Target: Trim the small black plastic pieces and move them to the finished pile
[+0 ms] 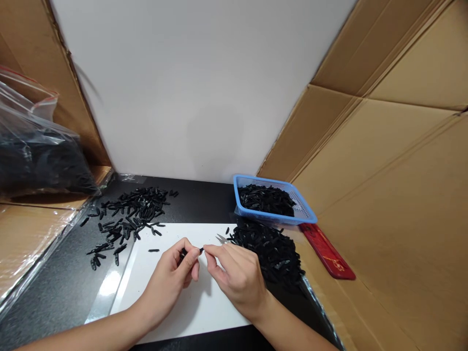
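Observation:
My left hand [178, 265] is closed, pinching a small dark elongated piece [201, 250] between thumb and forefinger. A bit more black shows inside its curled fingers. Thumb and forefinger of my right hand [236, 270] meet the other end of the same piece. Two pointed silver blades [221, 239] stick out past the back of my right hand; their handle is hidden, so I cannot tell whether the hand holds them. Both hands are over a white board [146, 292]. A heap of black pieces [272, 251] lies right of my right hand, and a looser scatter [141, 204] lies at the left.
A blue mesh basket [305, 210] with more black pieces stands at the back right. Beside it lies a red flat object [329, 253]. A clear bag [40, 156] of dark contents sits at the left. Cardboard walls [395, 170] and a white panel [204, 87] enclose the dark tabletop [204, 202].

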Action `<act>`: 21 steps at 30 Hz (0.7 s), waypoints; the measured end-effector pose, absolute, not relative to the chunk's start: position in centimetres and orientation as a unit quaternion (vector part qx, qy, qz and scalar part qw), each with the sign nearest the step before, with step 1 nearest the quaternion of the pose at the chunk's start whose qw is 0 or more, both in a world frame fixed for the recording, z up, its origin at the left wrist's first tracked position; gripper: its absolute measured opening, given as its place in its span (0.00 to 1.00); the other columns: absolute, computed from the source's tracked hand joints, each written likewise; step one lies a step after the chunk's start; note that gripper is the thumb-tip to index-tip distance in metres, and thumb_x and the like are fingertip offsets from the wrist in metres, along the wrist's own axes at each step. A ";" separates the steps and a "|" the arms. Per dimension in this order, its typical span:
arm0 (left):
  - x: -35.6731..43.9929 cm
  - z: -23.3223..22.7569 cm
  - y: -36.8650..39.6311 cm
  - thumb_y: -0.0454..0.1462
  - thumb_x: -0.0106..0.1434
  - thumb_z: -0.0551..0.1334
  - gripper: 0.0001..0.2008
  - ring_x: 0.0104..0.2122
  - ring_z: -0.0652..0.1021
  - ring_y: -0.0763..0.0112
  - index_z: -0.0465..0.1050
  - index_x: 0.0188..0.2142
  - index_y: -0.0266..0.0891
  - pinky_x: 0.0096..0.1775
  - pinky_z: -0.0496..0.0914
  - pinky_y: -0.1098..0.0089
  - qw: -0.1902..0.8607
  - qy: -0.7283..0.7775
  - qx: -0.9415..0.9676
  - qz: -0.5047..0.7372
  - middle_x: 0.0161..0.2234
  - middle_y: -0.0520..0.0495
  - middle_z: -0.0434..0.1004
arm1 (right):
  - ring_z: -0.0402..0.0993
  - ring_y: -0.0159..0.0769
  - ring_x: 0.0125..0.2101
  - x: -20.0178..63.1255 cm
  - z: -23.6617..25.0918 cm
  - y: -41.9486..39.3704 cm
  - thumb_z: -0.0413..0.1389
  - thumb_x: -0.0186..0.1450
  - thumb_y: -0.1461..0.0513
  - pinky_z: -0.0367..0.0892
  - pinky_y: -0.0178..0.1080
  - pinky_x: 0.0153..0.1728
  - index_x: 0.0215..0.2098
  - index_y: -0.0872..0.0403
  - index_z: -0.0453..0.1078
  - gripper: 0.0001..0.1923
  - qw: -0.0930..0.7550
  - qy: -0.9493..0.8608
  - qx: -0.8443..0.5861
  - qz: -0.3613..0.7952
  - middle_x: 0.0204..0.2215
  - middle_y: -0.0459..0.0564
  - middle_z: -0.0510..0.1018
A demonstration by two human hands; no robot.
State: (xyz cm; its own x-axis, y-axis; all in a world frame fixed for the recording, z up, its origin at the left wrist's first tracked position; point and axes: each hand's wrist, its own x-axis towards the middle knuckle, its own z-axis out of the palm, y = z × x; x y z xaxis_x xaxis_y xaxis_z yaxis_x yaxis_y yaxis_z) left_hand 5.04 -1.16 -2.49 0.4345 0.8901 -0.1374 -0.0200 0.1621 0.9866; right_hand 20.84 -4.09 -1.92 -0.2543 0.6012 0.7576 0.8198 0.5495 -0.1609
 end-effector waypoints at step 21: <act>5.0 -1.6 -1.8 0.50 0.65 0.55 0.19 0.18 0.55 0.78 0.60 0.24 0.40 0.22 0.49 0.73 0.668 0.361 0.575 0.304 0.17 0.59 0.61 | 0.59 0.29 0.15 23.6 -2.8 -1.9 0.51 0.60 0.68 0.53 0.33 0.20 0.28 0.53 0.70 0.07 0.390 -0.670 -0.629 -0.054 0.15 0.39 0.63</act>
State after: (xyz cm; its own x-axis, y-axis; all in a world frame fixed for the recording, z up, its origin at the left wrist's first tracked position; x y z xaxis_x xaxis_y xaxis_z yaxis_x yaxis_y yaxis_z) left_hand 5.02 -1.79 -1.62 0.5546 0.8213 -0.1338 0.0101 0.1541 0.9880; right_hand 23.64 -1.91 -2.81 0.0956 0.8016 0.5901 0.8856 0.2022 -0.4182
